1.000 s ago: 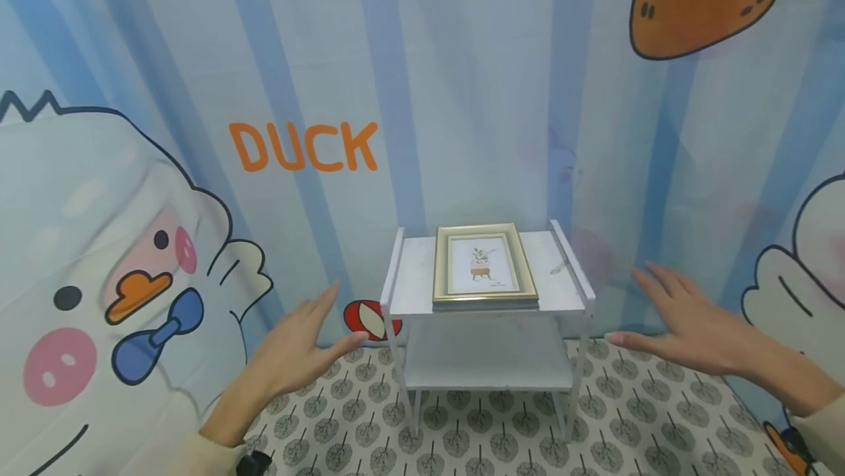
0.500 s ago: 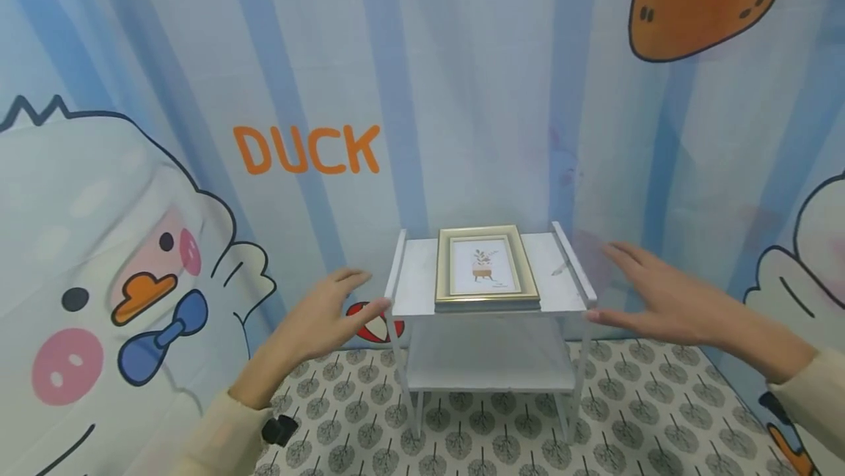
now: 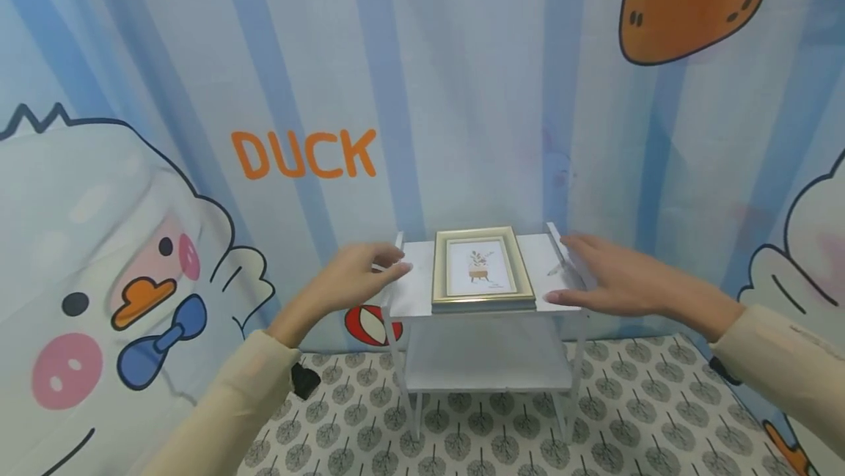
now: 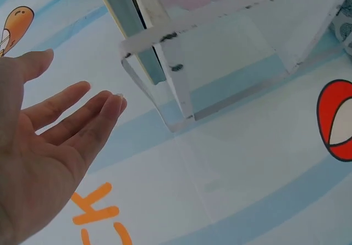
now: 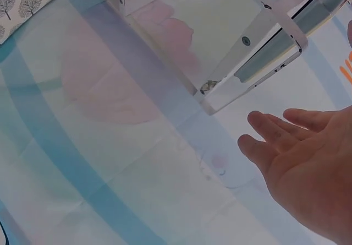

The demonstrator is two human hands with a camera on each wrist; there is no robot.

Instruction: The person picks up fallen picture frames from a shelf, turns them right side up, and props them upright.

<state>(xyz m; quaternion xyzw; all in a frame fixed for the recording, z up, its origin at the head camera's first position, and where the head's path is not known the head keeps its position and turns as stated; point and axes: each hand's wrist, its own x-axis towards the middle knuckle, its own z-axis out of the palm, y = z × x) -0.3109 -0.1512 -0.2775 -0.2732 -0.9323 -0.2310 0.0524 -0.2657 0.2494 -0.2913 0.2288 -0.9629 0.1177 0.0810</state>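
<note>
A picture frame (image 3: 521, 263) with a gold border and a plant print lies flat on the top shelf of a small white stand (image 3: 416, 293). To its left, my left hand (image 3: 353, 274) hovers by the stand's side rail, fingers bent loosely and holding nothing. My right hand (image 3: 614, 278) is on the other side, over the right rail, fingers extended and thumb toward the frame. In the left wrist view the left hand (image 4: 60, 129) is apart from the stand's rail (image 4: 148, 41). The right wrist view has the right hand (image 5: 308, 162) beside the stand's corner.
A striped curtain (image 3: 462, 94) with cartoon prints hangs close behind the stand and along both sides. The stand has a lower shelf (image 3: 488, 359). Beneath it spreads a floor covering (image 3: 356, 403) printed with trees.
Both hands have moved inward and up, from out beside the stand to its two side rails. The picture frame has stayed in place on the stand.
</note>
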